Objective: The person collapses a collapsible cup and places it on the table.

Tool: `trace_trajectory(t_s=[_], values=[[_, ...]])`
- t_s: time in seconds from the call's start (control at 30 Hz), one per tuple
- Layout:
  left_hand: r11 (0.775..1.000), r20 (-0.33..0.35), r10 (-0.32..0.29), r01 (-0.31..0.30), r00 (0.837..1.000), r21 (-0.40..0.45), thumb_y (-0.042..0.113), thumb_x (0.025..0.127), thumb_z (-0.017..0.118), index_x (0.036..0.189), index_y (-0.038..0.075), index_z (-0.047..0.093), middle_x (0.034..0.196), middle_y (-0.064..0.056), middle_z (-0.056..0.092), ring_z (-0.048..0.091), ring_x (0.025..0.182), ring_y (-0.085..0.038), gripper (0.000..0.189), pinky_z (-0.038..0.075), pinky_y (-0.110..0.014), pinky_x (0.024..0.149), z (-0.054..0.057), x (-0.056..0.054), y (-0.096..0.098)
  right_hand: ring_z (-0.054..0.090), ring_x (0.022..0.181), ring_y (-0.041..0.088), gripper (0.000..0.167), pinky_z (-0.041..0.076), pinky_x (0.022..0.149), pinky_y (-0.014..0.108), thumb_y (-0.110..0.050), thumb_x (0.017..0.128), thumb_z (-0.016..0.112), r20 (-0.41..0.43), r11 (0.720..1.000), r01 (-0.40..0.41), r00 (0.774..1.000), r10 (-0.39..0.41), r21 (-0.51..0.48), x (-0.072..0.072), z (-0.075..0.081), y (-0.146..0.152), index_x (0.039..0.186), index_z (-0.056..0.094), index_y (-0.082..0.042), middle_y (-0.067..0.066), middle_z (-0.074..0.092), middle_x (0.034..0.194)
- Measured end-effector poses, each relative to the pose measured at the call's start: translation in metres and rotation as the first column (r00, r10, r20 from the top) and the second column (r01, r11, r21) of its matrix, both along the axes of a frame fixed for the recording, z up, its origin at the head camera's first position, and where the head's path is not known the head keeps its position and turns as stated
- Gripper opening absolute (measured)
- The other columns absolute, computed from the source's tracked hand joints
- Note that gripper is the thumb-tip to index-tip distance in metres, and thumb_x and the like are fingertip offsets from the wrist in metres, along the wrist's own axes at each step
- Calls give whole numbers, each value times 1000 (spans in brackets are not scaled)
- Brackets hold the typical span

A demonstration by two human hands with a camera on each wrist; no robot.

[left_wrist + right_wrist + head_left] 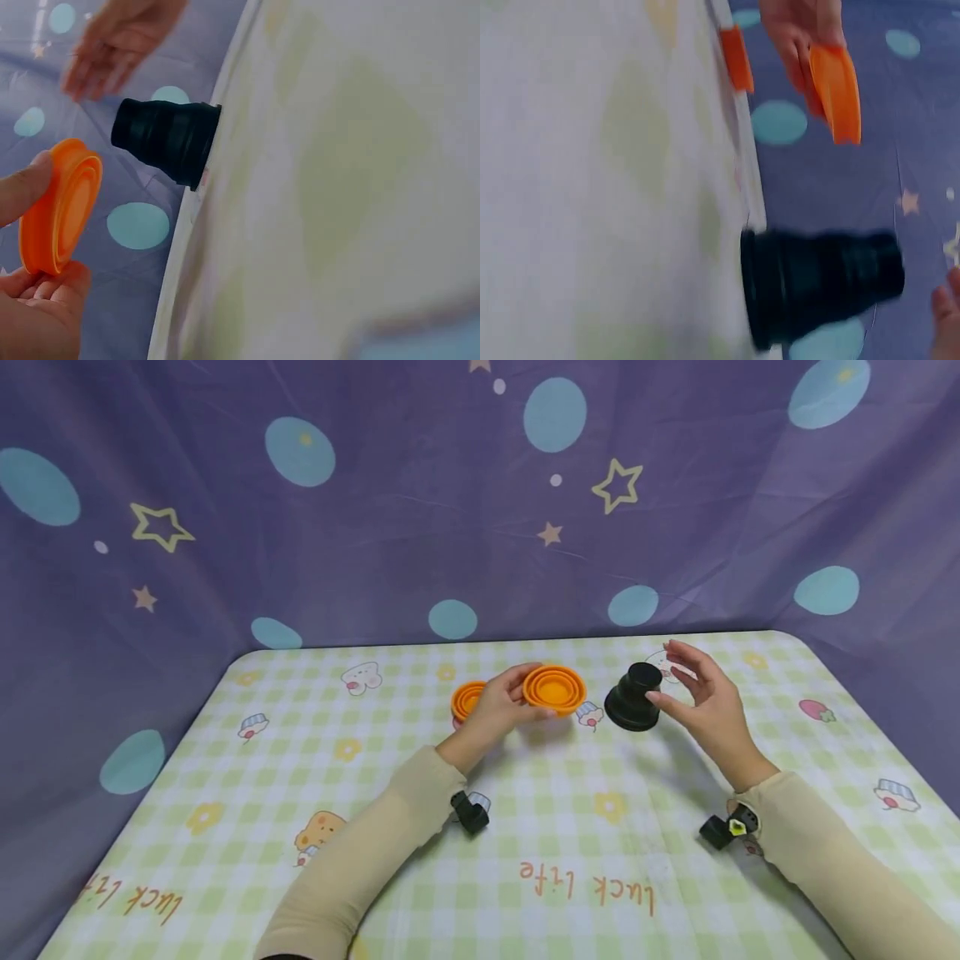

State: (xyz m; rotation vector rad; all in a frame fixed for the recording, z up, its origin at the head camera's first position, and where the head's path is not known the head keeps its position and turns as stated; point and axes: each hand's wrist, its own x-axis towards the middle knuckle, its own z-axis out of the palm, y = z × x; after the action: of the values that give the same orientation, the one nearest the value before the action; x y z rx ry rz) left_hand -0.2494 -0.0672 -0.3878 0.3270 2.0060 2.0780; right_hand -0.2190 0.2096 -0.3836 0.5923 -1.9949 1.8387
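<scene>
Between thumb and fingers, my left hand [497, 703] grips an orange collapsible cup [555, 692], folded flat into rings and lifted off the table. A dark, stepped collapsible cup [634, 700] stands extended on the table, its wide rim down and narrow end up. Beside it is my right hand [711, 714], fingers spread and holding nothing. The left wrist view shows a gap between this hand and the dark cup [169, 141]. Partly hidden behind my left hand, a second flattened orange cup [467, 700] lies on the table.
A green-and-white checked cloth [540, 802] with printed cakes, flowers and lettering covers the table. Behind the table's far edge hangs a purple curtain [420, 527] with stars and blue ovals. Each wrist carries a small black camera [469, 814].
</scene>
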Motion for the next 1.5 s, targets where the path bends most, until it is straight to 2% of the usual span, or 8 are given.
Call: trace_trajectory(t_s=[0.13,0.3,0.47,0.6,0.87,1.13,1.3,1.5], values=[[1000,33,17,-17,999,20,-14,74,72,137,4,47,136,-10,51,51,123,-21,70,49,-28,91,-4,-7,9,34,133,13,78,30,107,19,8,79,70,165,990,-13,986,-10,138,-6,-6,14,146,31,-7,5,36,147],[999,63,-8,5,998,38,-14,74,71,138,3,45,137,-11,49,50,124,-21,71,47,-28,95,-10,-13,20,24,140,25,76,21,114,38,-7,85,70,363,960,-93,932,-9,263,-19,-15,25,148,27,-6,13,27,153],[999,81,17,-20,997,25,-16,72,72,136,2,47,136,-11,51,51,123,-21,71,45,-28,97,-17,-22,22,10,142,35,87,11,114,52,-7,86,69,528,942,-260,842,115,210,-31,-22,30,150,11,-2,21,13,155],[999,98,40,-41,994,14,-17,71,72,134,3,49,135,-11,52,51,123,-21,69,44,-28,99,-22,-30,22,9,142,38,87,10,114,51,-3,84,69,572,938,-297,807,146,180,-36,-26,33,149,11,2,24,16,153],[998,163,53,-56,985,13,-19,73,69,136,3,48,138,-11,50,48,126,-23,70,42,-29,101,-27,-34,23,26,137,34,85,30,109,28,-6,82,72,570,924,-293,815,106,247,-40,-35,31,149,20,0,21,29,149],[1000,135,19,-16,991,-28,-21,72,68,139,5,44,142,-8,46,43,130,-21,76,47,-29,94,-35,-32,23,23,138,39,88,18,112,52,-3,78,75,556,911,-286,828,78,298,-41,-42,27,147,21,4,25,29,148],[997,107,10,-2,994,-72,-21,71,68,138,6,46,141,-6,47,44,129,-20,76,50,-29,90,-38,-33,22,20,138,41,91,17,111,54,-5,76,77,535,890,-280,844,49,360,-41,-43,26,147,20,5,26,28,148],[995,78,2,6,997,-102,-21,71,69,138,7,46,141,-6,46,42,130,-20,76,47,-29,95,-38,-33,22,24,136,44,88,21,110,55,-4,77,76,507,875,-259,862,18,409,-40,-42,25,145,21,8,30,30,146]])
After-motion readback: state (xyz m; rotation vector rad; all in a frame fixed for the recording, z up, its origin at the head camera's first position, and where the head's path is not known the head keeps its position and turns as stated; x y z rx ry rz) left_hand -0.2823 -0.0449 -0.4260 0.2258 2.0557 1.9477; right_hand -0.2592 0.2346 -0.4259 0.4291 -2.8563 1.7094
